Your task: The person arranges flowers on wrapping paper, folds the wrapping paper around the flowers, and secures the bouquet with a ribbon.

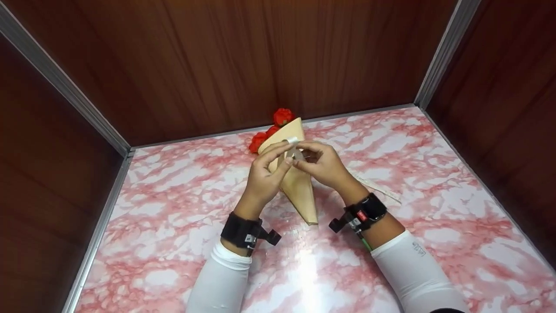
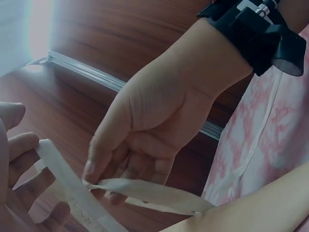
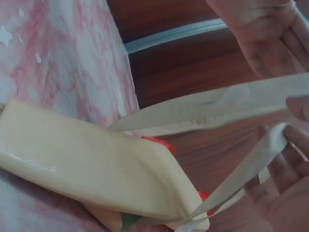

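Observation:
A bouquet of red flowers (image 1: 283, 116) in a cream paper wrap (image 1: 302, 191) lies on the table, its narrow end towards me. Over its middle my left hand (image 1: 265, 176) and right hand (image 1: 323, 167) meet, fingertips almost together. A pale printed ribbon (image 3: 212, 104) runs up from the wrap in two loops. In the left wrist view the right hand (image 2: 149, 111) pinches one ribbon loop between thumb and fingers. The left hand (image 2: 19, 179), at that view's left edge, holds the other loop by its fingers. Part of the wrap is hidden under both hands.
A loose ribbon tail (image 1: 378, 187) trails across the pink-and-white marbled table (image 1: 182, 234) to the right. Dark wood panels (image 1: 217, 65) with metal edge strips enclose the back and both sides. A green leaf (image 3: 129, 220) shows at the wrap's edge.

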Tool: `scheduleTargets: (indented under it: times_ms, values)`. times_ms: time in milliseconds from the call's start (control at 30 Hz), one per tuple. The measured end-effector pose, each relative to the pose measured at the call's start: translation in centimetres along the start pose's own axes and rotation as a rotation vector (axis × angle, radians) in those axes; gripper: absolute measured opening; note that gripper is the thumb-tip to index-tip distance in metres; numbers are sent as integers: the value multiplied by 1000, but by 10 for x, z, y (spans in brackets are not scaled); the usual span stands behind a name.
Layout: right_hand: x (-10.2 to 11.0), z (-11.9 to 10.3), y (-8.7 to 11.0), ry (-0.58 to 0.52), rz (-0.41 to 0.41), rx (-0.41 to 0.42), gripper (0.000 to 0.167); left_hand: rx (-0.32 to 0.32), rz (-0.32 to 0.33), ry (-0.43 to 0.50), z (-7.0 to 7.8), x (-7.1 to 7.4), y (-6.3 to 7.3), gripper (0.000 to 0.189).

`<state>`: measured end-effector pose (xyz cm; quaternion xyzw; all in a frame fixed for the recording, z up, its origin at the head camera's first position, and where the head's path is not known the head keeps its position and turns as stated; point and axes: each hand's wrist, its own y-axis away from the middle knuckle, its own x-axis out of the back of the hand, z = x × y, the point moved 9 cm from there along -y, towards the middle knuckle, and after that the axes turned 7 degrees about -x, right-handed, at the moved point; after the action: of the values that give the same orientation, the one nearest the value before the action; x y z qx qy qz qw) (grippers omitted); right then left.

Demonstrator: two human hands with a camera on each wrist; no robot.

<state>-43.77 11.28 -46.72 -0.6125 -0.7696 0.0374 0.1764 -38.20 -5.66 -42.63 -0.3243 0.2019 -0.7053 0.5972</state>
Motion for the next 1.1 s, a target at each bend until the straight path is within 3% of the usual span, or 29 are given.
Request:
scheduleTargets:
  times_ms: [133,300,467,633,767,867,1000,1100]
  values:
    - [-9,-4,4,-17,-63,28,36,17,-52,-10,-4,-6,2,35]
    - [-10,-8,7,-50,-62,39,18,73,-91,-84,-17,-7,2,43]
    - [-8,-10,9,-79,-89,31,18,146,-132,-149,-36,-8,5,46]
    - [-3,-8,9,-68,-91,-4,18,161,-127,-191,-43,-3,6,46]
    - [0,-6,9,41,-105,-32,19,150,-103,-239,-35,8,4,29]
    - [1,-4,8,156,-128,-43,21,86,-81,-305,-22,20,1,18]
    - [2,-1,8,225,-183,-54,22,-4,-24,-366,-3,38,-3,21]
    - [1,1,9,217,-237,-59,23,24,-66,-324,2,43,-3,29]
